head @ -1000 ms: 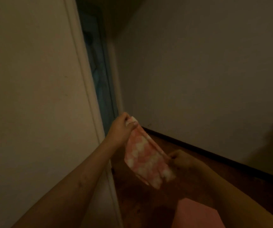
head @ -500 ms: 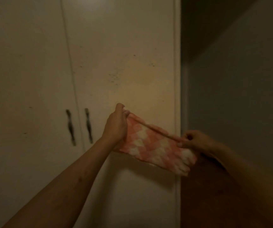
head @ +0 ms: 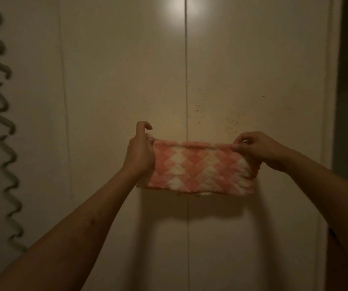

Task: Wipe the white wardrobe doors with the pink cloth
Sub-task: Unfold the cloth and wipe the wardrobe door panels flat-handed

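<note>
Head view, left to right: a coiled grey-green cord [head: 3, 131] hung left of the white flat-panel wardrobe doors [head: 122, 80]; our left hand [head: 140, 153] gripped one end of the pink-and-white checked towelling cloth [head: 200, 166] — held taut before the centre seam [head: 186, 70] — and our right hand [head: 259, 151] pinched its other top corner. We judged that light pinch might slip under pressing, dropping the cloth.

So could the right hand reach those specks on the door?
Probably yes: the specks sit just above the right hand on the wardrobe door, nothing between, though it pinches the pink cloth.
</note>
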Tool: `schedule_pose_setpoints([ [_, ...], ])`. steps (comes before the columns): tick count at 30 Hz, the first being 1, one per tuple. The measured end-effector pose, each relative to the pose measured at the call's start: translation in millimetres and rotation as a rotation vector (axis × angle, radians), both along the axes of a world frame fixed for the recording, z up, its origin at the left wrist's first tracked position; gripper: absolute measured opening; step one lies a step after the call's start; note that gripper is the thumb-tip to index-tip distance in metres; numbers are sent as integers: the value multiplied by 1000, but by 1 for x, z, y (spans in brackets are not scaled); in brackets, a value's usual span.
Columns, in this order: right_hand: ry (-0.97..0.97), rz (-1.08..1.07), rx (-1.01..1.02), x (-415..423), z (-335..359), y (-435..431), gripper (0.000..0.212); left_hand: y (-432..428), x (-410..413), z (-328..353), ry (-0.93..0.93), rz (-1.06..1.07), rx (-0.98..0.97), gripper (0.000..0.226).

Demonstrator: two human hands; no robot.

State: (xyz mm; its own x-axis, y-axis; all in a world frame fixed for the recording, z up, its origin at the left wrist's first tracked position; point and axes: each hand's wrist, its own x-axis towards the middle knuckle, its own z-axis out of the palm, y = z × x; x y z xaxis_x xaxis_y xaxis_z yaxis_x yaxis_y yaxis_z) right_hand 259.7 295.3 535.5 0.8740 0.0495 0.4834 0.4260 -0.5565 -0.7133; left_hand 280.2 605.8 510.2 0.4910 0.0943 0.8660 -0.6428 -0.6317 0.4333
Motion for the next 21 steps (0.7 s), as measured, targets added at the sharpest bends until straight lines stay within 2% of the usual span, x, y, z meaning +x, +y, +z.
schedule_pose_setpoints([
  [3, -78, 34, -28, 5, 23, 34, 2, 29, -4, 17, -14, 66, -8, 26],
  [7, -166, 61, -91, 12, 53, 77, 19, 67, -7, 44, -36, 116, 11, 30],
  [10, -289, 3, -192, 20, 73, 108, 34, 92, 3, 64, -54, 157, 36, 30],
  [13, -395, -69, -240, 30, 92, 136, 40, 116, 15, 86, -83, 183, 73, 26],
  [16, -485, -130, -279, 40, 111, 153, 37, 127, 22, 109, -29, 194, 70, 16],
  [21, -648, -229, -419, 58, 146, 174, 27, 138, 35, 140, -1, 183, 87, 30],
])
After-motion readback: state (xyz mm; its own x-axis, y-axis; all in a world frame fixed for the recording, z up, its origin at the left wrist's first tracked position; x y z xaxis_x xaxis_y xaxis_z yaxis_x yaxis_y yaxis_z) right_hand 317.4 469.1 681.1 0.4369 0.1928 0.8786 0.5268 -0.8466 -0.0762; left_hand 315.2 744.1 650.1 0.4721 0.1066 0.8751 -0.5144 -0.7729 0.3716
